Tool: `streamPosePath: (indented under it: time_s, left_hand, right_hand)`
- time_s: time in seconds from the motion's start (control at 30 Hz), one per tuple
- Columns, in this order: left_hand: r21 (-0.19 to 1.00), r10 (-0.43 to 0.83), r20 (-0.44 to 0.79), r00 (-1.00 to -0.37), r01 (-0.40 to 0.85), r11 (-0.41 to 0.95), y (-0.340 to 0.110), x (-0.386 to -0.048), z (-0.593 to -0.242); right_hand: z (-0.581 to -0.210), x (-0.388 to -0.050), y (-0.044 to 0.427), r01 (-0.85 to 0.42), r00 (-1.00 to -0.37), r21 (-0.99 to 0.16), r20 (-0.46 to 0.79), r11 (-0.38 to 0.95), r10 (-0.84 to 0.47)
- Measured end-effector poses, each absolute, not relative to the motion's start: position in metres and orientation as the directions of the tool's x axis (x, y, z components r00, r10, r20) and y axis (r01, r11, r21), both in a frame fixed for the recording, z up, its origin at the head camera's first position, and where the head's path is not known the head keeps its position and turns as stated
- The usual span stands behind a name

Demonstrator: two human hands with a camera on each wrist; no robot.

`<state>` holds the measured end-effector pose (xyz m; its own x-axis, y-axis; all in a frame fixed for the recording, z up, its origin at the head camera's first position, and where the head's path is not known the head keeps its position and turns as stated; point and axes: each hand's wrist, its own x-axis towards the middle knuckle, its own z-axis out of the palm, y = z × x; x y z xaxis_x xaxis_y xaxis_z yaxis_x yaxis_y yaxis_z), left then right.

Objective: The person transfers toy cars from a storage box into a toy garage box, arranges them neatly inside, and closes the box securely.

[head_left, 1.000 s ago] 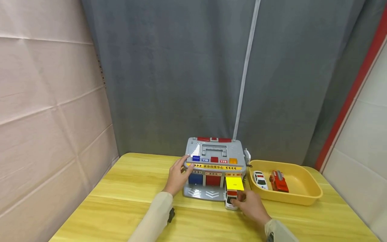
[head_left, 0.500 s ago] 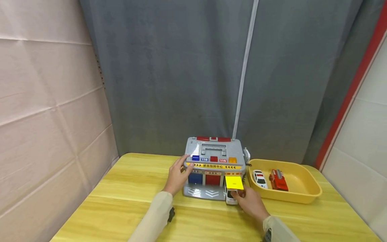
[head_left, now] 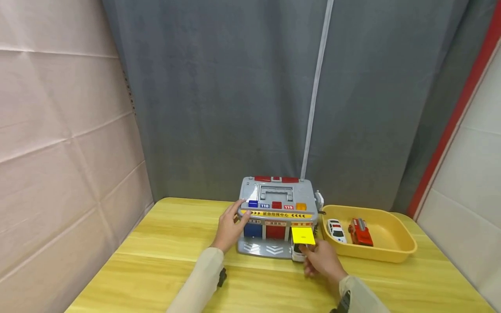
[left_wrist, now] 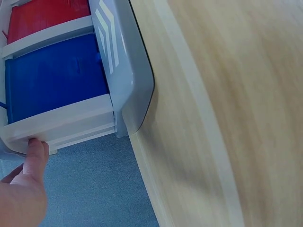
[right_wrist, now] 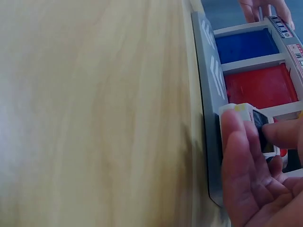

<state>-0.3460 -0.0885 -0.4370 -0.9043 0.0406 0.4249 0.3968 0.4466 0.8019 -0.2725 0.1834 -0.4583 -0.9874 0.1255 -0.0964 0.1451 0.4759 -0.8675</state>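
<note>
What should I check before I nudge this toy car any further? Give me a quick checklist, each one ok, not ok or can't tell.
1. Yellow door up: ok, it sticks out above the car.
2. Right hand on the toy car: ok, at its near end.
3. Left hand on the toy garage: ok, at the front corner.
4. Car fully inside: not ok, its near end pokes out from under the door.
5. Free space deeper in the bay: cannot tell, it's hidden.
6. Blue door and red door shut: ok.

Fingers (right_wrist: 236, 158) (and flap (head_left: 303, 236)) partly hide white vehicle (head_left: 298, 256).
</note>
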Motion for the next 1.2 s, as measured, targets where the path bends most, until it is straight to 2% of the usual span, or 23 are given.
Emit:
streamPosePath:
  time_s: [0.1,0.2,0.33,0.43,0.8,0.93,1.2]
  left_hand:
    - [0.801,0.042,0.424,-0.905,0.396,0.449,-0.089,-0.346,-0.437]
    - [0.798,0.043,0.428,-0.903,0.399,0.452,-0.089,-0.345,-0.437]
    - [0.8,0.044,0.425,-0.904,0.398,0.449,-0.089,-0.344,-0.436]
    - [0.802,0.05,0.418,-0.907,0.395,0.448,-0.089,-0.344,-0.436]
    - [0.805,0.041,0.409,-0.912,0.381,0.455,-0.09,-0.344,-0.435]
    - [0.806,0.043,0.399,-0.916,0.372,0.46,-0.09,-0.343,-0.435]
    - [0.811,0.046,0.382,-0.923,0.359,0.463,-0.089,-0.344,-0.435]
  right_hand:
    - [-0.458,-0.271,0.183,0.124,-0.99,-0.883,-0.081,0.452,0.115]
    - [-0.458,-0.272,0.185,0.052,-0.996,-0.836,-0.003,0.546,0.09]
    - [-0.459,-0.274,0.191,-0.078,-0.981,-0.643,0.186,0.762,0.056]
    - [-0.459,-0.275,0.193,-0.11,-0.953,-0.523,0.296,0.845,0.059]
    - [-0.453,-0.284,0.191,-0.153,-0.893,-0.465,0.444,0.872,0.08]
    - [-0.453,-0.288,0.192,-0.204,-0.856,-0.377,0.517,0.904,0.022]
    - [-0.453,-0.291,0.194,-0.239,-0.836,-0.294,0.547,0.925,-0.042]
